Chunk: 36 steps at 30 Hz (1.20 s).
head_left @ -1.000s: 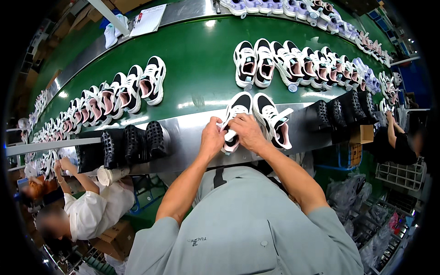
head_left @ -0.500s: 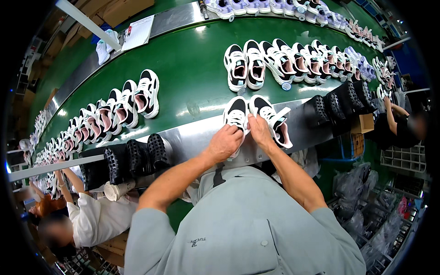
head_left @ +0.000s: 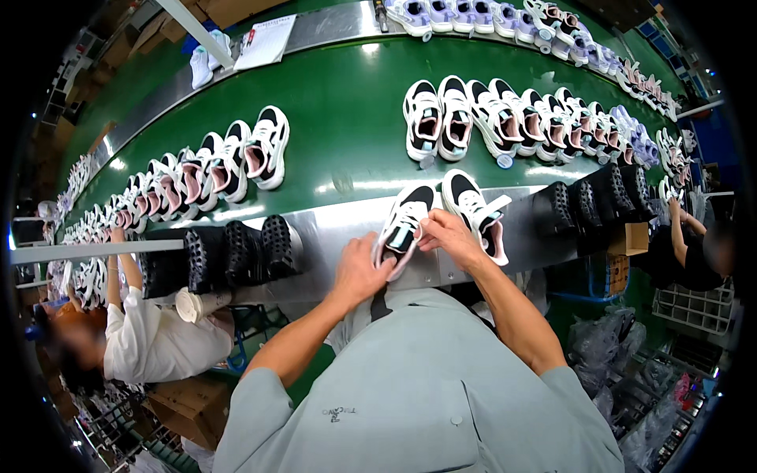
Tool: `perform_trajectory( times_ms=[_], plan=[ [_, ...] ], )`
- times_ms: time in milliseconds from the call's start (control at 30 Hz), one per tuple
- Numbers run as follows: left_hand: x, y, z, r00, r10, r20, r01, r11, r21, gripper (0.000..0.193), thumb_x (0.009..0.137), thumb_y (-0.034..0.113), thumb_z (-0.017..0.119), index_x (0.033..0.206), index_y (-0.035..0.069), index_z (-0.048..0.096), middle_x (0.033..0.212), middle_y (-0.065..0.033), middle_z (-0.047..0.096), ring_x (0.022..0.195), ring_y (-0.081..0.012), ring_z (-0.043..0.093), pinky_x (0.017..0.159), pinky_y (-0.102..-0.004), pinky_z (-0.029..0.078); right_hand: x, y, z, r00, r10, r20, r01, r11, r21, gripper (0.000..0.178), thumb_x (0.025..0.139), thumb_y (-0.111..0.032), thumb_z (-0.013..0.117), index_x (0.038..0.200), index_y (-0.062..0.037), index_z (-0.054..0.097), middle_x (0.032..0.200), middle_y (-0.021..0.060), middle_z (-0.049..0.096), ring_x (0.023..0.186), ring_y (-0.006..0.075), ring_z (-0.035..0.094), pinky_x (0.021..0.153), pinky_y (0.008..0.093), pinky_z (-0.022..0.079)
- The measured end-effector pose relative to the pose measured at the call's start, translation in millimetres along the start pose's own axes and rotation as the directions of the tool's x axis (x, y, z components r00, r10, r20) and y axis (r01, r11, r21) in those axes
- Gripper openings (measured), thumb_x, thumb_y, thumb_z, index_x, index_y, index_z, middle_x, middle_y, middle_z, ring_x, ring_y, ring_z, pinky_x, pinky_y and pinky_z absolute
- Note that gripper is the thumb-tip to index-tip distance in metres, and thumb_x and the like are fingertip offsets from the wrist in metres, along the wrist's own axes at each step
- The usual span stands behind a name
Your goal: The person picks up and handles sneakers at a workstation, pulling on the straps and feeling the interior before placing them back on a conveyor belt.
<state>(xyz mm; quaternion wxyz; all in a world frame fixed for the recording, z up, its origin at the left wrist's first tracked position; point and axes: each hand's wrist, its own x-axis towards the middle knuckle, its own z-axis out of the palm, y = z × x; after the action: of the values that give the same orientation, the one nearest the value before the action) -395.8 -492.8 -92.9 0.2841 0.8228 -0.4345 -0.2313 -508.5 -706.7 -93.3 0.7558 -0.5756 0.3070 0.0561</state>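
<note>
the black-and-white sneaker point(head_left: 406, 219) stands on the steel bench point(head_left: 327, 240), between the two hands: ahead and to the right of the left hand point(head_left: 363, 270), ahead and to the left of the right hand point(head_left: 449, 236). its long axis runs away from the body, toe outward and leaning slightly right, heel nearest the person. both hands touch it, so neither is clearly nearer. the left thumb is parted from the fingers, by the heel and the outer side of the collar; whether it pinches the upper i cannot tell. the right fingers are bunched at the inner side of the collar, but what they pinch, if anything, is hidden.

the matching sneaker point(head_left: 464, 195) stands just to the right, apart from the right hand, a pale strip point(head_left: 497, 203) jutting over its opening. the worked shoe's heel is partly covered by the left thumb, and its lacing is hard to make out.
</note>
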Motion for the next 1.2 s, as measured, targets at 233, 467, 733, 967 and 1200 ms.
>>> perform_trajectory(
  times_ms=[233, 467, 733, 967, 1200],
  plan=[
    [9, 2, 22, 0.575, -0.615, 0.54, 0.818, 0.401, -0.413, 0.061, 0.08, 0.022, 0.073, 0.137, 0.01, 0.054, 0.112, -0.0136, 0.066, 0.094, -0.0243, 0.068, 0.071, -0.0361, 0.058, -20, 18, 0, 0.999, -0.031, -0.026, 0.035, 0.984, 0.173, 0.023, 0.101, -0.024, 0.061, 0.1, -0.0018, 0.06, 0.094, 0.0076, 0.067, 0.075, 0.0135, 0.064, 0.069, 0.0256, 0.055],
    [4, 8, 34, 0.719, -0.597, 0.356, 0.684, 0.517, -0.514, 0.063, 0.078, -0.006, 0.06, 0.139, 0.002, 0.048, 0.112, -0.0147, 0.068, 0.096, -0.0233, 0.069, 0.074, -0.0319, 0.057, -47, -6, 3, 0.982, -0.186, 0.019, 0.186, 0.982, 0.02, 0.016, 0.098, -0.019, 0.068, 0.093, -0.0047, 0.063, 0.079, -0.0037, 0.057, 0.066, 0.0026, 0.045, 0.054, 0.0213, 0.034],
    [-8, 12, 10, 0.978, -0.155, -0.143, 0.155, 0.988, -0.011, 0.071, 0.071, -0.006, 0.072, 0.137, 0.009, 0.052, 0.12, -0.0283, 0.053, 0.106, -0.0467, 0.054, 0.096, -0.0492, 0.047, -67, -20, -1, 0.955, -0.233, 0.182, 0.285, 0.891, -0.354, 0.025, 0.1, -0.022, 0.061, 0.09, 0.0014, 0.062, 0.072, 0.0039, 0.056, 0.068, 0.0127, 0.047, 0.064, 0.0318, 0.042],
    [7, 33, -29, 0.984, 0.095, -0.154, -0.062, 0.976, 0.207, 0.072, 0.067, -0.009, 0.068, 0.134, 0.013, 0.056, 0.128, -0.0244, 0.051, 0.112, -0.0459, 0.054, 0.098, -0.0497, 0.048, -66, -39, 15, 0.938, -0.266, 0.221, 0.345, 0.76, -0.551, 0.03, 0.097, -0.025, 0.061, 0.086, 0.0032, 0.061, 0.068, 0.0153, 0.056, 0.062, 0.0253, 0.051, 0.062, 0.0395, 0.042],
    [10, 40, -40, 0.975, 0.204, -0.088, -0.183, 0.962, 0.203, 0.069, 0.066, -0.008, 0.069, 0.131, 0.014, 0.06, 0.129, -0.022, 0.052, 0.113, -0.043, 0.051, 0.097, -0.0482, 0.048, -50, -48, 21, 0.937, -0.128, 0.326, 0.329, 0.639, -0.695, 0.029, 0.092, -0.027, 0.064, 0.086, 0.0011, 0.069, 0.075, 0.0214, 0.066, 0.071, 0.0364, 0.065, 0.068, 0.0475, 0.048]
  ],
)
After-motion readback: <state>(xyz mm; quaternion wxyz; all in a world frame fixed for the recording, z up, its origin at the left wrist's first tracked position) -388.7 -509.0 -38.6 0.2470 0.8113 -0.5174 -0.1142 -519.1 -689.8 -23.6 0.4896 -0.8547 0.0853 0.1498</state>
